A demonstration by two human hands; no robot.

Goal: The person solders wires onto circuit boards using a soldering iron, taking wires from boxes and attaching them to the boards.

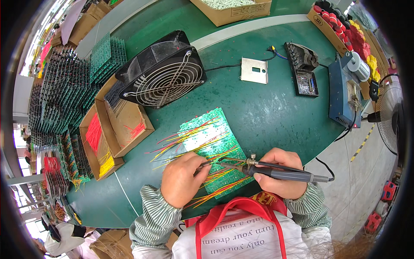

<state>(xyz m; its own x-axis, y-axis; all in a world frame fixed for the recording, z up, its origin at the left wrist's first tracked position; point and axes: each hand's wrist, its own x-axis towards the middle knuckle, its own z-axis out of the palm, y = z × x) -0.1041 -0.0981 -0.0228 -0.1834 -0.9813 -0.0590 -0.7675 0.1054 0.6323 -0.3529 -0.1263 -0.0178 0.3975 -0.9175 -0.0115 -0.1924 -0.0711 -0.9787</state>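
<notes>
A green circuit board (pixel 207 134) lies on the table in front of me, with several red, yellow and black wires (pixel 224 188) running across it and out past its left edge. My left hand (pixel 183 178) is closed in a pinch over the board's left side, on a thin dark piece whose kind I cannot make out. In my right hand (pixel 282 172) is a soldering iron (pixel 280 173) with a dark grey handle and a metal feed fitting. Its tip points left at the board, close to the left fingertips.
A black fan (pixel 164 73) stands beyond the board, beside cardboard boxes (pixel 136 142) of sorted wires. Stacked circuit boards (pixel 64 90) fill the left. A blue soldering station (pixel 340 95) with a solder spool (pixel 358 64) stands right, near a black tool holder (pixel 304 64) and a metal plate (pixel 254 70).
</notes>
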